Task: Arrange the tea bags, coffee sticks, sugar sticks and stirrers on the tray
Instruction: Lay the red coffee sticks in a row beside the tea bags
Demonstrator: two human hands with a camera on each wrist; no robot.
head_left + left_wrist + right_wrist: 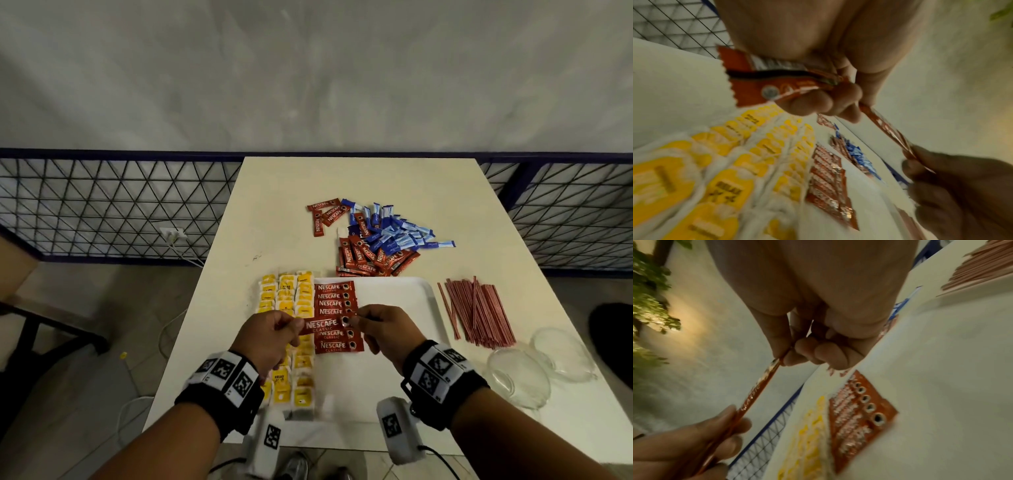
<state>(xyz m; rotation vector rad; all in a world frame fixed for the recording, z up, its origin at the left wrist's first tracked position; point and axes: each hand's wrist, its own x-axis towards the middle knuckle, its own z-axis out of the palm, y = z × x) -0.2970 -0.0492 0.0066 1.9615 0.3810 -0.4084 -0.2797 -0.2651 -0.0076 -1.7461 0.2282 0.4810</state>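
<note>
A white tray (pixel 404 308) carries columns of yellow tea bags (pixel 287 298) on its left and a column of red coffee sticks (pixel 334 299) beside them. Just above that column, both hands hold one red coffee stick (pixel 322 324) level. My left hand (pixel 294 327) pinches its left end and my right hand (pixel 359 322) pinches its right end. In the left wrist view, my left hand (pixel 818 100) also grips a bunch of coffee sticks (pixel 764 81) in its curled fingers. The shared stick (pixel 760 389) runs from my right hand (pixel 789 353) to the left.
A mixed pile of red coffee sticks and blue sugar sticks (pixel 400 233) lies on the table beyond the tray. Red stirrers (pixel 479 311) lie in a bundle right of the tray. Two clear glass bowls (pixel 520 380) sit at the near right. A wire fence runs behind the table.
</note>
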